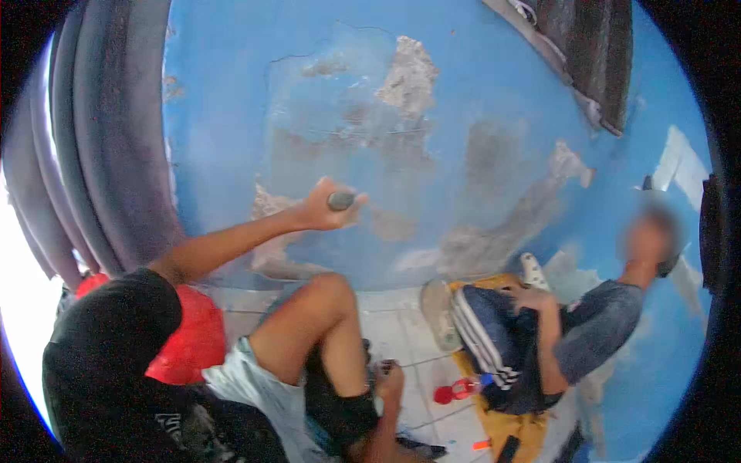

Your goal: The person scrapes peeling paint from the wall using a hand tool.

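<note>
My left hand (328,207) is raised to the blue wall (224,139), fingers wrapped round a tool. Only the round, dark grey end of its handle (340,201) shows. The part facing the wall is hidden behind the hand. Bare grey plaster patches (409,77) surround the spot where I hold it. Low down beside my bent knee, my right hand (392,380) is closed, with something small and dark at its fingers that I cannot make out.
Another person (594,332) sits at the right by the wall. Near them are a yellow cloth (509,428), a red-capped bottle (461,388) and a pale sandal (441,315) on the tiles (386,324). A red bundle (193,332) lies behind my left arm; dark drapes (116,131) hang left.
</note>
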Motion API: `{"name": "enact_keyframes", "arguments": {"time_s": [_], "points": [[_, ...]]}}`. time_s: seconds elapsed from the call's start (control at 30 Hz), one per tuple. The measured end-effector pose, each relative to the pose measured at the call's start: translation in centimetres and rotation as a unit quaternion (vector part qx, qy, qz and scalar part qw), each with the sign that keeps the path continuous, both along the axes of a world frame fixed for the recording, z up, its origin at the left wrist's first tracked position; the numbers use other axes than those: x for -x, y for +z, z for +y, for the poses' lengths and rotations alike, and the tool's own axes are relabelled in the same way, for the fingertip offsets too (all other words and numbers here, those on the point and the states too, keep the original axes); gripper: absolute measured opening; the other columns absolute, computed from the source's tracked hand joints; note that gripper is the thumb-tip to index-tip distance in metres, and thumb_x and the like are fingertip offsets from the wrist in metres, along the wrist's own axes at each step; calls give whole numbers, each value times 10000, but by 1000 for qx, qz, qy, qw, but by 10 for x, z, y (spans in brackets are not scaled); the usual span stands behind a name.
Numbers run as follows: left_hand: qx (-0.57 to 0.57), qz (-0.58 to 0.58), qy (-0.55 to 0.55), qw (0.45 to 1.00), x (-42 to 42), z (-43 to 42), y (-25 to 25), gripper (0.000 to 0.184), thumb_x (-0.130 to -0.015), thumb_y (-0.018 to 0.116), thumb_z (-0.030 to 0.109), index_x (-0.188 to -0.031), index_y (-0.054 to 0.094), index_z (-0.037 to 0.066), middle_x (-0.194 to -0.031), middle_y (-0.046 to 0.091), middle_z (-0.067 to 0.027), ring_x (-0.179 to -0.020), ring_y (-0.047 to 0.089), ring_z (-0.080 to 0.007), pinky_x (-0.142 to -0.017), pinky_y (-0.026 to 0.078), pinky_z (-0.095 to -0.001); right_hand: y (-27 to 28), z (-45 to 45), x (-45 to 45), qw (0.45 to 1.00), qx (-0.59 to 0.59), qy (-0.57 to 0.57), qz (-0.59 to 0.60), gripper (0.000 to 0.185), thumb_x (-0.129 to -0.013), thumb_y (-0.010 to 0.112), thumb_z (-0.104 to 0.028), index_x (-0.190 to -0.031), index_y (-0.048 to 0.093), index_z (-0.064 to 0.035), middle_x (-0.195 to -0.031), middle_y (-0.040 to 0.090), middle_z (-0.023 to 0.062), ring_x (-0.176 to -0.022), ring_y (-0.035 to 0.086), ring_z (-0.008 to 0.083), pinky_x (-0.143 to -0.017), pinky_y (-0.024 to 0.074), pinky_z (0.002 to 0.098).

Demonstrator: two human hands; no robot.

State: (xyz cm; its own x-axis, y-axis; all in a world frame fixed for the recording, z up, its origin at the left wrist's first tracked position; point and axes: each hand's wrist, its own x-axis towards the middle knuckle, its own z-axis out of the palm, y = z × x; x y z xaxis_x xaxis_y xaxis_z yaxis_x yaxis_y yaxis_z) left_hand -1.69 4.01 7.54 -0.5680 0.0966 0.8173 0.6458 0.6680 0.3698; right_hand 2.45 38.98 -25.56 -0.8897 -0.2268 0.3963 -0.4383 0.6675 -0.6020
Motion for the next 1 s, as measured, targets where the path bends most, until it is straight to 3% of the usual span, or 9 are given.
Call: {"name": "enact_keyframes", "arguments": {"time_s": [0.13,0.2,0.43,0.53,0.63,0.73,0.83,0.93,1.0], "points": [[70,-50,101,991,27,-26,-18,419,-862,588,311,-579,525,9,-452,366,-93,-421,322,-151,-408,306,-344,11,-3,-1,1000,2,-5,-15,266,-769,672,-203,-852,577,31,-744,620,178,-674,610,307,-634,484,384],[55,34,113,992,24,-17,-14,423,-873,576,281,-560,497,8,-456,346,-90,-426,311,-145,-408,288,-350,9,-6,7,1000,8,-3,-8,267,-763,679,-196,-851,576,34,-740,620,176,-673,610,303,-630,483,380],[-6,-8,48,999,10,2,9,427,-863,595,269,-550,453,14,-472,295,-81,-450,274,-133,-409,253,-346,22,-7,1,1000,2,2,-19,211,-781,666,-136,-871,568,29,-751,605,167,-662,603,295,-605,478,379],[28,34,21,999,9,11,22,414,-859,600,248,-557,450,8,-475,289,-64,-464,259,-133,-412,248,-345,12,-5,-4,995,39,-18,-93,227,-771,679,-148,-869,569,24,-752,601,167,-668,601,295,-613,475,375],[-74,102,18,992,19,16,15,418,-861,594,239,-550,438,8,-481,283,-76,-478,245,-136,-406,251,-336,21,-6,-8,999,30,4,-24,234,-768,681,-151,-879,570,23,-762,600,170,-683,602,295,-615,476,377],[53,35,103,993,32,13,-2,406,-860,597,227,-550,445,14,-485,304,-102,-473,260,-132,-400,275,-317,29,-5,-5,1000,3,-7,-4,231,-764,683,-147,-878,573,20,-762,596,170,-699,603,293,-616,477,378],[65,79,1,995,26,26,0,379,-846,621,212,-555,466,24,-487,330,-120,-471,276,-131,-398,292,-309,32,-6,-12,998,26,-19,-53,235,-762,685,-148,-875,563,18,-765,592,167,-709,599,299,-628,473,386],[31,66,64,995,25,22,-1,344,-832,638,187,-567,489,26,-478,355,-110,-459,289,-132,-398,296,-319,26,-5,-4,999,30,-19,-14,252,-753,690,-153,-874,551,19,-765,588,169,-707,591,302,-632,471,386],[79,91,-41,992,27,28,5,313,-835,629,163,-579,508,28,-485,352,-108,-447,303,-126,-394,283,-320,22,-1,-1,1000,1,-17,-20,256,-757,687,-161,-877,551,20,-764,588,171,-706,593,299,-620,474,385]]}}
